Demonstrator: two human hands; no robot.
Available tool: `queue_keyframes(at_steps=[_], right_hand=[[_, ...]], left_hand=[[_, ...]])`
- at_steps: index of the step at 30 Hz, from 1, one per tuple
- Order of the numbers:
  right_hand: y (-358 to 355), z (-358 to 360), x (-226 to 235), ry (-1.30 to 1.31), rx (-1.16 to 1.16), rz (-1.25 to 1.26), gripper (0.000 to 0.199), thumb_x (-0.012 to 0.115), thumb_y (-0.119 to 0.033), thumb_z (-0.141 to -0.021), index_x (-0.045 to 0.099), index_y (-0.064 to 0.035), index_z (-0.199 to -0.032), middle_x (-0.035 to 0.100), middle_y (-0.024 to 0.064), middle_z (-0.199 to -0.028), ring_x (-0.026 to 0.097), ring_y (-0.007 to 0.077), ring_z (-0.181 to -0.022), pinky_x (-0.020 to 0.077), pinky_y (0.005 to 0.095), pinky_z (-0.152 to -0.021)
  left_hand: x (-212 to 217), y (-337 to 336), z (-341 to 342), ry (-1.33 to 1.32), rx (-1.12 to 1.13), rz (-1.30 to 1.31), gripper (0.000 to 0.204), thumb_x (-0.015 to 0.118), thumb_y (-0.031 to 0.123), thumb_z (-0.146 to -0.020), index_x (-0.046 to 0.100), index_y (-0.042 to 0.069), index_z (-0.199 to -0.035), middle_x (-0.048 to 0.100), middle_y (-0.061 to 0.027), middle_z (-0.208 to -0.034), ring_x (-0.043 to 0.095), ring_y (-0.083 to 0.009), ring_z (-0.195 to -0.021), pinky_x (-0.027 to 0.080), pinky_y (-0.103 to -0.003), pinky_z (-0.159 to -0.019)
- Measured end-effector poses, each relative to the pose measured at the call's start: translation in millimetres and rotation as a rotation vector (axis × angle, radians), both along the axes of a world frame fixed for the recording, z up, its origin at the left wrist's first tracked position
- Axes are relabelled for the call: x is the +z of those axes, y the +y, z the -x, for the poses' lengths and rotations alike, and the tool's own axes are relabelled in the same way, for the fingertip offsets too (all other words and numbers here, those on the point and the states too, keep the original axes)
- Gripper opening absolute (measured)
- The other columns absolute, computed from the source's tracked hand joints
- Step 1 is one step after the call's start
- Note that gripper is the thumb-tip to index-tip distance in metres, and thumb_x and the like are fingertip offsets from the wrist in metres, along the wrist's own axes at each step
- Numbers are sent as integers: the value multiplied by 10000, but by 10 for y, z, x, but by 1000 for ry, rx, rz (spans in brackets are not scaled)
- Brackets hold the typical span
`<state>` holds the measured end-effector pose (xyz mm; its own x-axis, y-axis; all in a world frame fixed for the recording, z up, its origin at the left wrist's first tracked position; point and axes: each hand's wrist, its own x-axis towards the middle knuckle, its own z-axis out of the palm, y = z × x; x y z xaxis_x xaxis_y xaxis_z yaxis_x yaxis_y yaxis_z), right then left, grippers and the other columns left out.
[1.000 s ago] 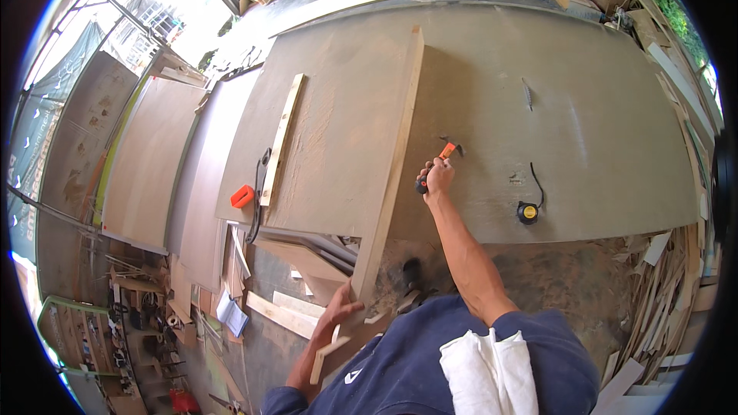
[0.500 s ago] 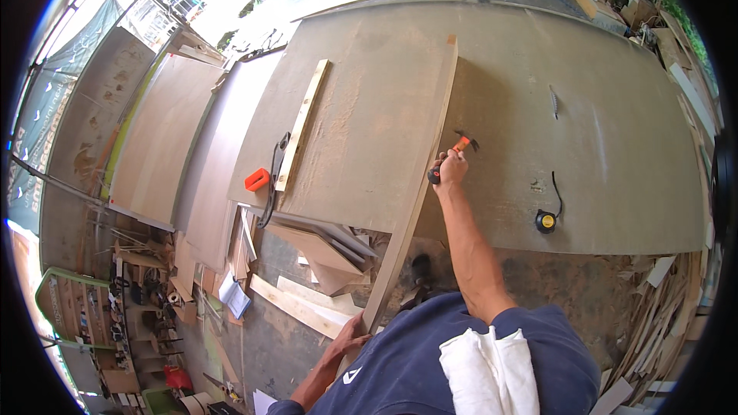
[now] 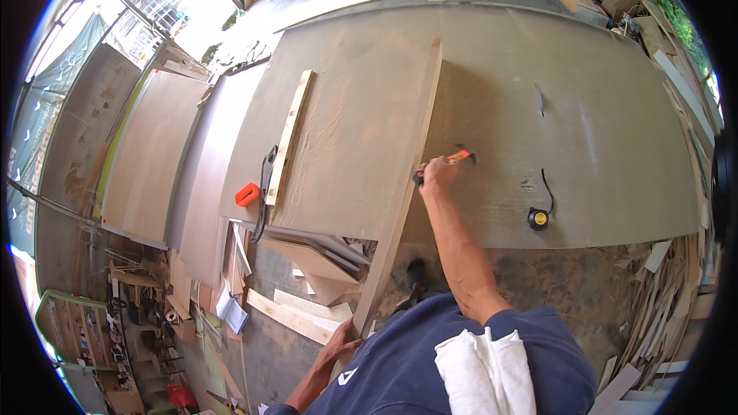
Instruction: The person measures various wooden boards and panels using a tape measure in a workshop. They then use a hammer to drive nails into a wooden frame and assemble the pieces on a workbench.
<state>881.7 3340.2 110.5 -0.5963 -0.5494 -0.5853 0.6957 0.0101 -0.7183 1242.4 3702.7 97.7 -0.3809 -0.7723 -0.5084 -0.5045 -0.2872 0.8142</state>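
Two hands work one long plank: the right hand grips an orange-handled hammer just beside the plank's edge, while the left hand clasps its near end. A tape measure lies right of the hammer.

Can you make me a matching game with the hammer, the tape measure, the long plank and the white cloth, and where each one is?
Things:
1. hammer
2. tape measure
3. long plank
4. white cloth

Places:
A. lying alone on the big board, right of the arm
B. draped on the person's shoulder
C. gripped in the right hand
D. on edge, its near end by the left hand

Pairs: 1-C, 2-A, 3-D, 4-B
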Motion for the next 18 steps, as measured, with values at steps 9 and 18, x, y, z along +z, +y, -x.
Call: queue_keyframes(at_steps=[9, 18], right_hand=[[-204, -95, -87, -83, -205, -13, 189, 429, -52, -964, 504, -83, -1135, 520, 22, -698, 495, 151, -442, 406, 309, -374], [307, 176, -181, 177, 574, 151, 354, 501, -142, -978, 494, -72, -1325, 530, 22, -686, 509, 112, -426, 429, 298, -349]], left_hand=[[333, -169, 64, -75, -10, -50, 904, 776, 144, -675, 411, 15, -1492, 615, -195, -1300, 557, -290, -1215, 406, -373, -1072], [408, -431, 85, -82, 67, -8, 876, 780, 131, -691, 437, 11, -1488, 634, -174, -1268, 566, -257, -1184, 412, -367, -1053]])
